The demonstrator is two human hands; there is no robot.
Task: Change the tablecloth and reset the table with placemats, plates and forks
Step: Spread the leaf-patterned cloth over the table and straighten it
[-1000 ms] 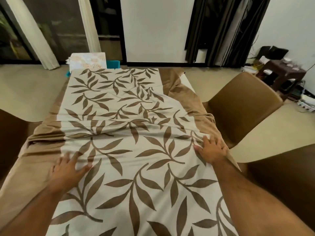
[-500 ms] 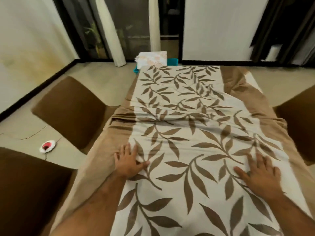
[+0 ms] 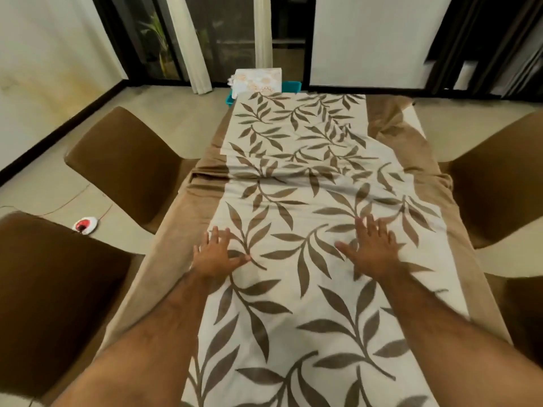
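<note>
A cream tablecloth printed with brown leaf sprigs and edged in plain tan bands (image 3: 308,207) lay spread along the length of the table, covering its top from the near end to the far end. Both hands rested flat on it, palms down and fingers straight and spread, grasping nothing. The left hand (image 3: 216,254) lay near the seam where the printed panel meets the left tan band, and the right hand (image 3: 371,249) lay on the printed panel, right of the centre line. A ridge of creases ran across the cloth just beyond the hands, bunching into folds at the left edge, and the far right corner of the tan band lay rumpled.

Beyond the far end of the table stood a teal plastic bin (image 3: 289,86), only its rim and one corner showing. A folded white cloth with a pale orange floral print (image 3: 258,79) sat in or on top of it; which of the two could not be told.

Brown upholstered chairs stood at both sides: two on the left (image 3: 123,160) and two on the right (image 3: 496,177). A small red-and-white object (image 3: 85,225) lay on the beige floor between the left chairs.
</note>
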